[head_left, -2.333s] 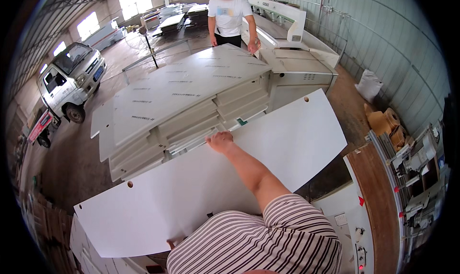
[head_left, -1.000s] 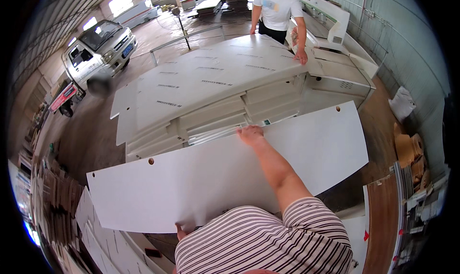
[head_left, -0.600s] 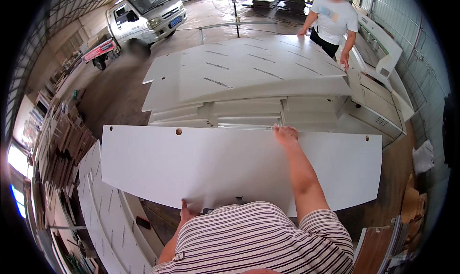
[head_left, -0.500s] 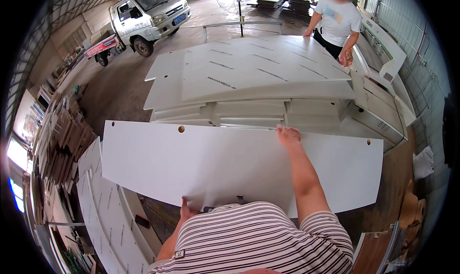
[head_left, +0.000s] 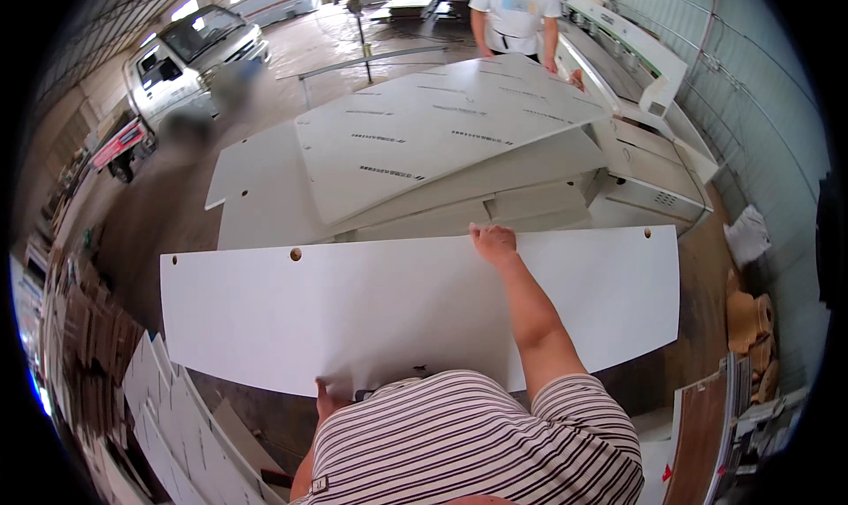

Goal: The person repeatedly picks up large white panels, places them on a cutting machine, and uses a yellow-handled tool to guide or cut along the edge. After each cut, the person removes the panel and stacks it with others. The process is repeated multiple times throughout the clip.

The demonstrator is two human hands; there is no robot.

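Observation:
A long white panel (head_left: pixel 406 302) lies across in front of my body, its far edge raised toward a stack of boards. Small round holes are drilled near its far edge. My right hand (head_left: pixel 495 240) is closed over that far edge, right of the middle. At the near edge, on the left, my left hand (head_left: pixel 330 401) grips the panel with the thumb on top; its other fingers are hidden. Beyond lies a white sheet with printed marks (head_left: pixel 442 125), set askew on other white boards (head_left: pixel 265 178).
A person in a white T-shirt (head_left: pixel 517 15) stands at the far end of the printed sheet, hands at its edge. Machinery (head_left: pixel 649 165) lines the right wall. A small truck (head_left: pixel 177 72) is parked at far left. Boards (head_left: pixel 168 417) lean at lower left; scrap (head_left: pixel 106 328) is piled behind.
The printed sheet has turned on the stack, baring more of the board beneath at its left. My view has swung right; both hands keep their hold on the panel.

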